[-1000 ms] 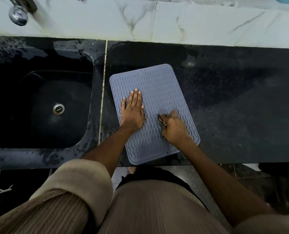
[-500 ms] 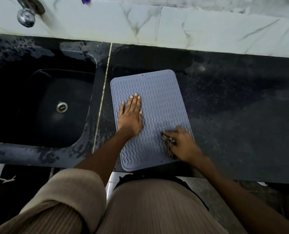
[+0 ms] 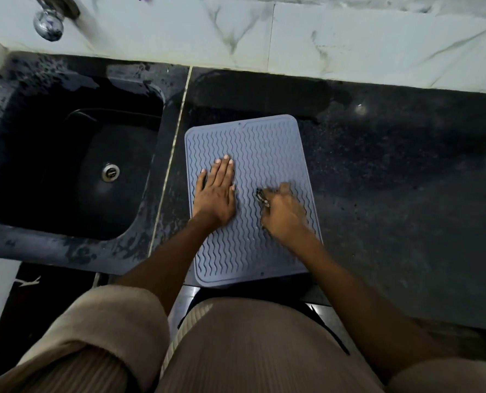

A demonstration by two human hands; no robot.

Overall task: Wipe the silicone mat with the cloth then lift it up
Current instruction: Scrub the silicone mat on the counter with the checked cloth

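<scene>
A grey-blue silicone mat point(image 3: 264, 148) with wavy ridges lies flat on the black counter, its near edge at the counter's front edge. My left hand point(image 3: 216, 194) presses flat on the mat's left half, fingers together and pointing away from me. My right hand point(image 3: 283, 214) rests on the mat's right half, blurred, bunched around a small dark cloth point(image 3: 261, 198); only a bit of the cloth shows at the fingertips.
A black sink point(image 3: 37, 211) with a metal drain point(image 3: 110, 172) sits left of the mat, its rim wet. A chrome tap point(image 3: 49, 24) hangs over it. White marble wall tiles point(image 3: 349, 46) run behind the speckled black counter point(image 3: 406, 194).
My right hand with the cloth moved toward me and right along the mat, then back up toward its middle. My left hand stayed pressed on the mat. The view shifted slightly.
</scene>
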